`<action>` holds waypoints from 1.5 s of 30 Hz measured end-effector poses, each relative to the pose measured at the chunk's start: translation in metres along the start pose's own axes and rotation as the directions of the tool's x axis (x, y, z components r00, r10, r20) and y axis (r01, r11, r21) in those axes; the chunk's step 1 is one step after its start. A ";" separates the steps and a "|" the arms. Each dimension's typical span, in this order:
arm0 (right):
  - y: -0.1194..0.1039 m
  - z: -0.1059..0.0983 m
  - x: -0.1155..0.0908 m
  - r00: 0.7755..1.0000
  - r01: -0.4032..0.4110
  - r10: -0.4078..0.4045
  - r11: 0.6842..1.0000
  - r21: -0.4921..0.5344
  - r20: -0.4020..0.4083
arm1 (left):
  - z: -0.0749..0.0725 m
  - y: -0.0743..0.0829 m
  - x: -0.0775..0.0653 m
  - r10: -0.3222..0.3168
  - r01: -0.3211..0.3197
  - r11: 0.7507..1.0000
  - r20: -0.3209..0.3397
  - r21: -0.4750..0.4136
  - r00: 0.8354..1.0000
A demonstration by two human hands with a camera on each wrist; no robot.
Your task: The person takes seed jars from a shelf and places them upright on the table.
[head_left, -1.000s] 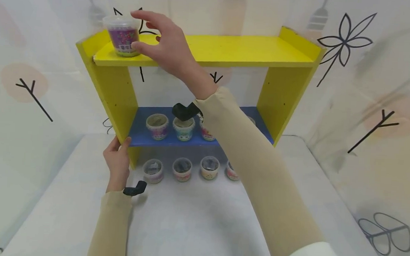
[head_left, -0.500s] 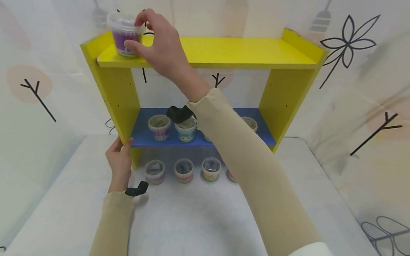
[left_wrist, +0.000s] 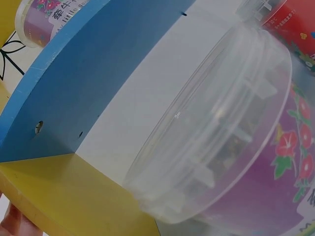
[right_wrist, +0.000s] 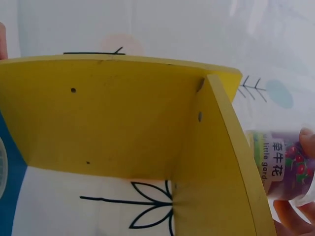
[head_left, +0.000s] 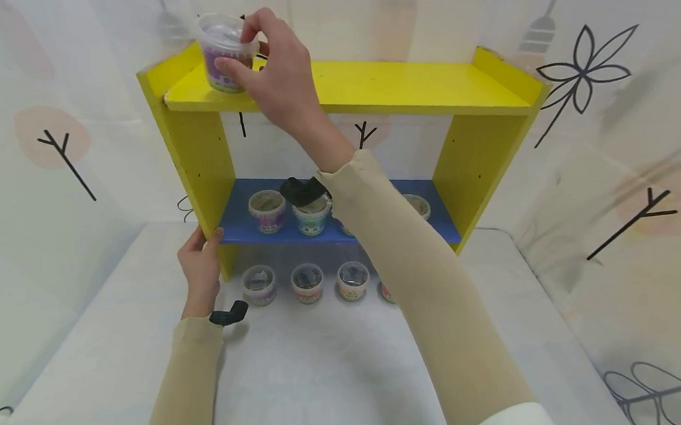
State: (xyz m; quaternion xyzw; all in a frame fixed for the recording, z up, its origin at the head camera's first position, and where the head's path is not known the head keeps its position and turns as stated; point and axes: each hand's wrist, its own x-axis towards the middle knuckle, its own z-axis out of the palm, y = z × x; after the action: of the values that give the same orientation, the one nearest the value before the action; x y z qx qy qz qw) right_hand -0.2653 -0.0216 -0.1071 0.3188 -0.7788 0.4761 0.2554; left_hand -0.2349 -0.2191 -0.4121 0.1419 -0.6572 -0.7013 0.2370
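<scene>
My right hand [head_left: 284,75] grips a purple plastic tub [head_left: 225,43] with a clear rim, index finger at the rim and thumb on its near side. This tub sits upright at the left end of the yellow top board [head_left: 393,87] of a small shelf unit. In the right wrist view its purple label [right_wrist: 290,157] shows red flowers, with fingertips [right_wrist: 307,142] against it. Lower down, my left hand [head_left: 201,269] holds the front edge of the yellow left side panel [head_left: 195,160], thumb in front. In the left wrist view its fingers [left_wrist: 18,221] show behind the panel.
Several similar tubs, among them a purple one [head_left: 268,212], stand on the blue middle board [head_left: 241,236]. Another row, with a purple tub [head_left: 258,285] at its left, stands on the white-covered table [head_left: 309,365] below. A patterned cloth wall [head_left: 598,155] surrounds the unit.
My right index finger has come down onto the tub's rim, and the thumb has slid further across its front. The tub has shifted slightly right along the top board. My left hand keeps its hold.
</scene>
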 end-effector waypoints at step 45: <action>0.019 -0.086 -0.083 0.988 0.083 -0.052 0.973 0.215 -0.148 | 0.003 -0.002 0.000 0.018 -0.018 1.000 0.013 0.007 1.000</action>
State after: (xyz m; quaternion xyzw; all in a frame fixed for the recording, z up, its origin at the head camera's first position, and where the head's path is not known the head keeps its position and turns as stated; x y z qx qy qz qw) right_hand -0.2156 0.0838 -0.1408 0.3368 -0.6898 0.5719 0.2891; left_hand -0.2371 -0.2166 -0.4137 0.1321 -0.6624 -0.6978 0.2383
